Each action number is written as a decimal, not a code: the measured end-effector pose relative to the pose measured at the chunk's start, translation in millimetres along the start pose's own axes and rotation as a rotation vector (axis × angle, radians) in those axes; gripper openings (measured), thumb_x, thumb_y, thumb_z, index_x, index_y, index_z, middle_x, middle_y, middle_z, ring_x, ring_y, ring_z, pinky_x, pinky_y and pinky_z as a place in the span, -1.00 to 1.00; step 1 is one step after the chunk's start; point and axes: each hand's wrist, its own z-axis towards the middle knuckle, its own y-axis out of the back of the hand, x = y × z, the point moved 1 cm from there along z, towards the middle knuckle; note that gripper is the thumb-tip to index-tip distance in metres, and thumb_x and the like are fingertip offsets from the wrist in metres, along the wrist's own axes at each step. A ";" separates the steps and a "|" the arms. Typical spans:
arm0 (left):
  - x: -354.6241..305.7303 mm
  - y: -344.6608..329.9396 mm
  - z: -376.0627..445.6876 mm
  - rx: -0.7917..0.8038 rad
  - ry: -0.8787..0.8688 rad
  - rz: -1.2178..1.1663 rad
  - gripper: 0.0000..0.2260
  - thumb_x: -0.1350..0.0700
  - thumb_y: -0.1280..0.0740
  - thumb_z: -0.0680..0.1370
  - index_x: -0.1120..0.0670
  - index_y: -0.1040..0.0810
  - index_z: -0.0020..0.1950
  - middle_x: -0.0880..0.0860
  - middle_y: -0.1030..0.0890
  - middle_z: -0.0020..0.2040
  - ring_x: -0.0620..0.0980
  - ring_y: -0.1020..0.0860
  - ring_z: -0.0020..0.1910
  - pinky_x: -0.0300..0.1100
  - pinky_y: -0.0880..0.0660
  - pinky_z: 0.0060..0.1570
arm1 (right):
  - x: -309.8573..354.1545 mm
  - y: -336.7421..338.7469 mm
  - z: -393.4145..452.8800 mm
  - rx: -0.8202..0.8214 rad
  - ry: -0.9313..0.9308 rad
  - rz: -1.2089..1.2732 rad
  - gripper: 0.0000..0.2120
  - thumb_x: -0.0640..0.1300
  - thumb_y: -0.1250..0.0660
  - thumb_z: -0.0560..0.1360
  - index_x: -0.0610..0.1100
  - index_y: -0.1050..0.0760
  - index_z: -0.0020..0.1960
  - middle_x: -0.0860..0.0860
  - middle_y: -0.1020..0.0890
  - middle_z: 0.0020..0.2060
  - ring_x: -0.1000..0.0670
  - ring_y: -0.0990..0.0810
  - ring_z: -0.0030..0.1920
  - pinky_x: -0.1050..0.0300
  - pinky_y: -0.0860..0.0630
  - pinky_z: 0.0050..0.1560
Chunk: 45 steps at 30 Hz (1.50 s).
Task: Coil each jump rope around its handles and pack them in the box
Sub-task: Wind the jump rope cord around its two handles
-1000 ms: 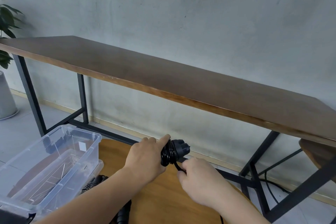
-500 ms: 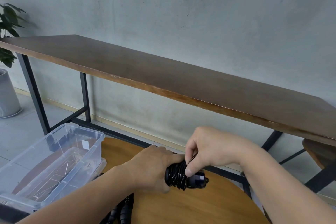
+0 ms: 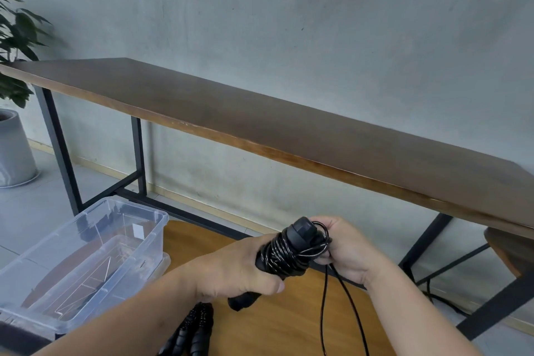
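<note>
- Left hand (image 3: pixel 231 269) clenched around the paired black handles (image 3: pixel 277 257), tilted up and to the right above the round wooden bench (image 3: pixel 277 324); a second ago held lower and flatter.
- Right hand (image 3: pixel 344 248) behind the top caps of the handles, fingers (image 3: pixel 323 257) pinching the jump rope (image 3: pixel 323 309); half a second ago arched over the bundle from above, now back on the far right side: judged one more turn laid on.
- Coil of glossy turns now thick over the upper half of the handles; two strands of loose cord hanging from the right hand past the lower edge of the view, so winding judged unfinished.
- Clear plastic box (image 3: pixel 150 220) open at left on the bench, nothing of the rope in it; placing still to come.
- Second rope (image 3: pixel 193 332), black and ribbed, lying on the bench below the left wrist, more of it visible than a second ago.
</note>
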 end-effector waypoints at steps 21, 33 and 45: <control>30.9 -2.9 24.7 -0.318 0.140 -0.026 -0.50 0.15 -0.39 0.38 -0.29 -0.48 0.24 -0.09 -0.48 -0.39 -0.03 -0.39 -0.42 -0.21 -0.38 -0.37 | -35.6 -47.6 -16.0 -0.289 -0.133 -0.672 -0.63 -0.10 -0.13 0.67 -0.05 -0.44 -0.30 0.05 -0.50 -0.44 0.12 -0.36 -0.53 0.25 -0.25 -0.48; 40.6 -12.0 34.8 -0.498 0.194 0.979 -0.44 -0.07 -0.31 0.48 -0.28 -0.15 0.42 -0.08 -0.50 -0.05 0.00 -0.50 0.02 -0.16 -0.44 -0.11 | -16.0 -69.4 -25.7 -0.044 -0.301 -1.170 -0.80 -0.15 -0.18 0.58 -0.10 -0.34 -0.22 -0.02 -0.43 -0.30 -0.03 -0.40 -0.36 0.12 -0.28 -0.43; 35.6 -32.9 30.1 -0.152 -0.029 1.265 -0.80 -0.04 -0.25 0.52 -0.05 -0.46 0.11 -0.04 -0.55 0.00 0.01 -0.47 0.01 -0.11 -0.35 0.16 | 51.3 -41.1 -20.8 0.240 -0.035 -1.408 -0.87 0.01 -0.49 0.42 -0.04 -0.68 -0.14 0.07 -0.63 -0.33 0.04 -0.56 -0.27 0.11 -0.49 -0.28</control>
